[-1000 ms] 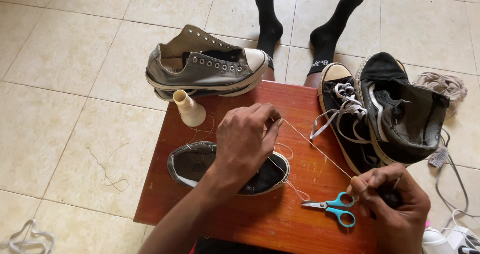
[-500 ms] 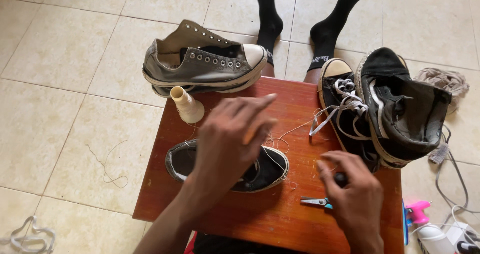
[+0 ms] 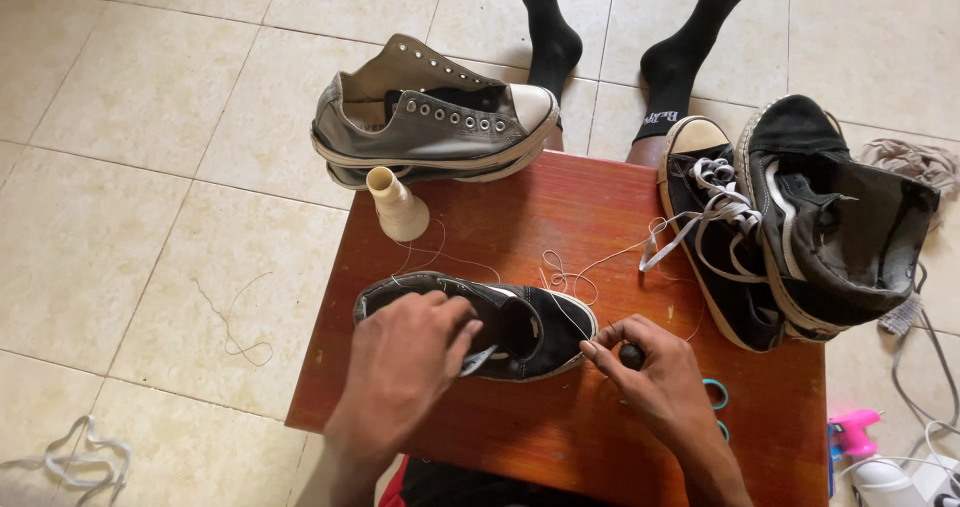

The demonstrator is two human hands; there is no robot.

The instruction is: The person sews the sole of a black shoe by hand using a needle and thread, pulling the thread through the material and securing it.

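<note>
Left hand (image 3: 405,362) grips a black shoe (image 3: 520,327); right hand (image 3: 650,372) pinches a dark tool just beside its toe, scissors (image 3: 716,399) behind its fingers.

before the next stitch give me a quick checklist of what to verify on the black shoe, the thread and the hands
1. Left hand steadies the black shoe: ok, it rests on the upper.
2. Right hand grips a small dark tool at the toe: ok; tip hidden.
3. Thread free of tangles: not ok, it loops loosely on the wooden table.
4. Thread spool upright: ok.
5. Scissors within reach: ok, partly under the right hand.
6. Thread tension: cannot tell.
</note>
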